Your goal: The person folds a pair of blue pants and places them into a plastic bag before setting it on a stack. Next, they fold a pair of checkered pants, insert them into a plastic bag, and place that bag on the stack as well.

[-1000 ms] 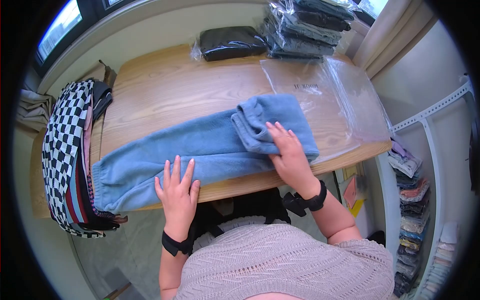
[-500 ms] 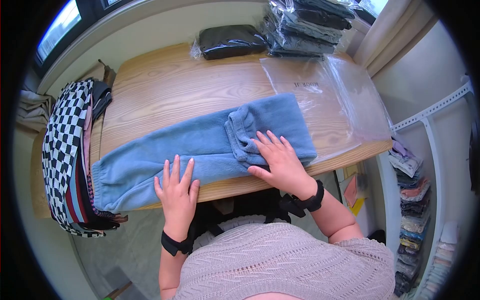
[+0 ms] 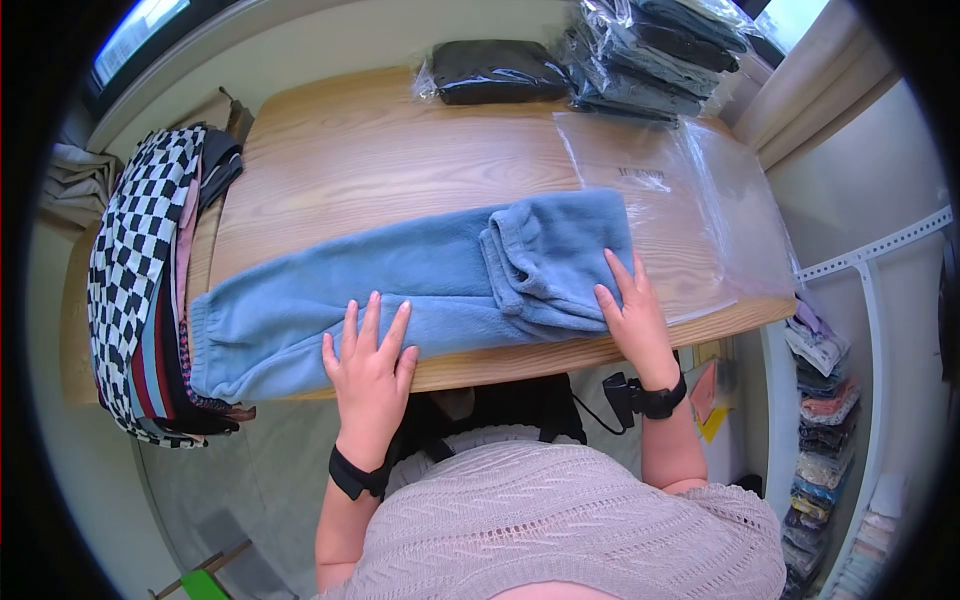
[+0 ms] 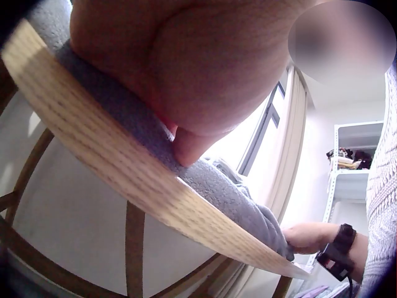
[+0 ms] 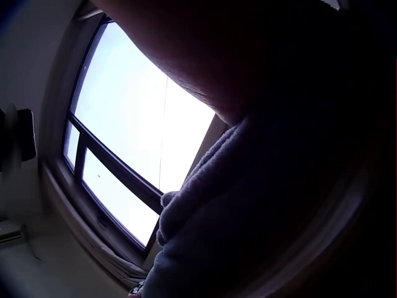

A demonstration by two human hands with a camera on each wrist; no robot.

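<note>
A pair of blue fleece trousers [image 3: 390,270] lies lengthwise on the wooden table [image 3: 400,140], its elastic cuff at the left end. At the right end one part is folded back over the rest, with a thick ribbed edge [image 3: 503,262] on top. My left hand [image 3: 368,375] rests on the near edge of the cloth, fingers spread. With fingers extended, my right hand [image 3: 637,318] touches the folded part at its right side. The left wrist view shows the left thumb [image 4: 189,146] on the fabric at the table's edge. Much of the right wrist view is dark.
Clear plastic bags [image 3: 690,210] lie flat at the table's right. Behind stand a dark bagged garment [image 3: 498,72] and a stack of bagged clothes [image 3: 650,60]. Checkered and striped clothes [image 3: 145,230] are heaped on the left. Shelves with folded clothes [image 3: 825,430] stand on the right.
My right hand has slid from the ribbed edge to the right side of the folded part. The left hand keeps its place on the cloth, and the head view has shifted slightly.
</note>
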